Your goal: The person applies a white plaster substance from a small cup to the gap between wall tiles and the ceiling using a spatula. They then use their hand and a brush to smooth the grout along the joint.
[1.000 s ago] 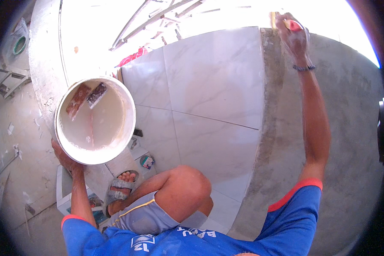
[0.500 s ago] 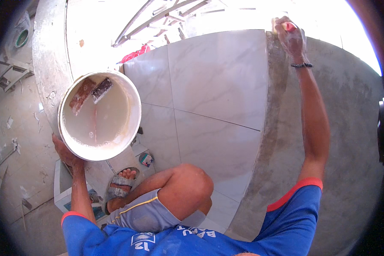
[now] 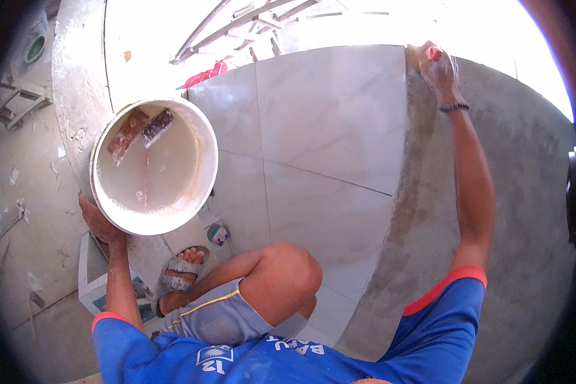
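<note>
A white bucket [image 3: 201, 173] of milky liquid, with two small flat-bladed tools [image 3: 128, 134] in it, is at the left. My left hand [image 3: 98, 221] grips the bucket's lower left side, partly hidden behind it. My right hand [image 3: 438, 75], dusted white, is closed round a tool with a red handle end [image 3: 434, 54] and a yellowish part, perhaps a brush, at the top of a grey cement strip [image 3: 413, 153]. This strip runs beside marble-look tiles [image 3: 326, 115]. The tool's working end is mostly hidden by my fingers.
Rough grey cement [image 3: 505, 185] spreads to the right. Wooden battens [image 3: 237, 29] and red cloth [image 3: 198, 79] lie beyond the tiles. At the left are a green basin [image 3: 34, 49], a wooden frame [image 3: 22, 102] and scraps [image 3: 21, 211]. A small tin [image 3: 217, 233] is near my sandalled foot [image 3: 179, 275].
The bucket and my left hand have shifted up and slightly right. My right hand with the tool has come a little down the cement strip. The surroundings have shifted slightly in view.
</note>
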Demonstrator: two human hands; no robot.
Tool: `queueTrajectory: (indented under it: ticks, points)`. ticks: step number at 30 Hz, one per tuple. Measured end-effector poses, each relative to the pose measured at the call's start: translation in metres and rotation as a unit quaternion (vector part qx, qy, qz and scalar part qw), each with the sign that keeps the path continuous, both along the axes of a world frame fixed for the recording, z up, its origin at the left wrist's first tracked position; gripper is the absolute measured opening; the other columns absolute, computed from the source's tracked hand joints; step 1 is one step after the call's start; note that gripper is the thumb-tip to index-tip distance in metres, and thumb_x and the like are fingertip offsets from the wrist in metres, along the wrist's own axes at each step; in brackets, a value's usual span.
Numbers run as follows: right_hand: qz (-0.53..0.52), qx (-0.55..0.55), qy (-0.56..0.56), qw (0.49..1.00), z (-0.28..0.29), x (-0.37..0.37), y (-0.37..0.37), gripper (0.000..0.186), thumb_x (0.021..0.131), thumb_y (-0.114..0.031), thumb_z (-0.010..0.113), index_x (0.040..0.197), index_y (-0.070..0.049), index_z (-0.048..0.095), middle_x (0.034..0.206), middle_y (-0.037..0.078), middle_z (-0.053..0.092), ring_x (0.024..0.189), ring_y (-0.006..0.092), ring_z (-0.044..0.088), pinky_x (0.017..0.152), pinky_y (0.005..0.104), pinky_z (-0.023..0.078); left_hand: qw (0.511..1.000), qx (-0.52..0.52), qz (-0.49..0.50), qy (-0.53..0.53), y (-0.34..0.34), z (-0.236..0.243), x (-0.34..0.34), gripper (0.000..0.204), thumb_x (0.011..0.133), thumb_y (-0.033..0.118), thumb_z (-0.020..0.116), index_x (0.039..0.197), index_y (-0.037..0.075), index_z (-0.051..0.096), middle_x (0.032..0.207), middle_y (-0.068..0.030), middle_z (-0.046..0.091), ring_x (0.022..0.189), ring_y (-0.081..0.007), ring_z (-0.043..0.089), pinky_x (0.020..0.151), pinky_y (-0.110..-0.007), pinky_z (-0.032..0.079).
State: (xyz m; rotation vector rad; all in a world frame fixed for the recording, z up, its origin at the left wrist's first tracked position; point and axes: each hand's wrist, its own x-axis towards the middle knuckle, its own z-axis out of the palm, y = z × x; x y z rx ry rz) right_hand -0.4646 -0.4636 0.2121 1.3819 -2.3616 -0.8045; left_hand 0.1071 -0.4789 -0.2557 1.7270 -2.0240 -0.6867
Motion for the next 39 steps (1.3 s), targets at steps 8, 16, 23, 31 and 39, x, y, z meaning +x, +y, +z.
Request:
queueTrajectory:
  ticks: [8,16,23,31,39]
  points:
    - [0.03,-0.057,-0.14,0.988,0.028,-0.021,-0.004,0.021,0.09,-0.026,0.062,0.098,-0.007,0.062,0.083,0.0,0.062,0.067,0.0068,0.058,0.057,0.019,0.049,0.991,0.123,0.01,-0.052,-0.012,0.03,-0.012,0.072,0.079,0.032,0.07,0.133,-0.002,0.035,0.123,-0.0258,0.052,0.112,-0.0401,0.052,0.094,-0.048,0.042]
    - [0.118,0.145,-0.164,0.969,0.031,-0.013,0.115,0.024,0.09,-0.025,0.06,0.105,-0.006,0.061,0.096,0.003,0.066,0.079,0.0122,0.062,0.062,0.0257,0.051,0.991,0.128,0.028,-0.006,-0.006,0.01,-0.002,0.076,0.08,0.032,0.069,0.135,-0.006,0.032,0.125,-0.0282,0.049,0.117,-0.0421,0.048,0.098,-0.048,0.04]
    - [-0.032,-0.132,-0.579,0.804,0.075,0.0,0.067,0.038,0.088,-0.036,0.064,0.111,-0.006,0.061,0.098,0.002,0.064,0.084,0.0109,0.06,0.071,0.0253,0.052,0.995,0.027,-0.036,0.093,0.004,-0.017,0.009,0.082,0.076,0.038,0.07,0.138,0.0,0.031,0.129,-0.0229,0.049,0.118,-0.0378,0.049,0.099,-0.046,0.04]
    - [0.054,0.029,-0.354,0.933,0.054,0.037,0.166,0.039,0.089,-0.037,0.056,0.107,-0.003,0.061,0.089,0.007,0.064,0.075,0.0145,0.06,0.065,0.0268,0.05,0.975,-0.169,-0.105,0.101,0.019,-0.13,0.067,0.078,0.067,0.035,0.082,0.129,0.003,0.047,0.121,-0.0149,0.057,0.111,-0.0287,0.057,0.095,-0.043,0.047]
    - [-0.152,0.313,-0.268,0.899,0.088,0.207,0.364,0.022,0.087,-0.021,0.057,0.105,-0.007,0.061,0.093,0.011,0.063,0.081,0.0242,0.063,0.067,0.0338,0.051,0.999,-0.025,-0.035,-0.016,0.015,-0.17,0.1,0.067,0.068,0.041,0.079,0.12,0.005,0.056,0.115,-0.0154,0.06,0.106,-0.0312,0.058,0.085,-0.044,0.05]
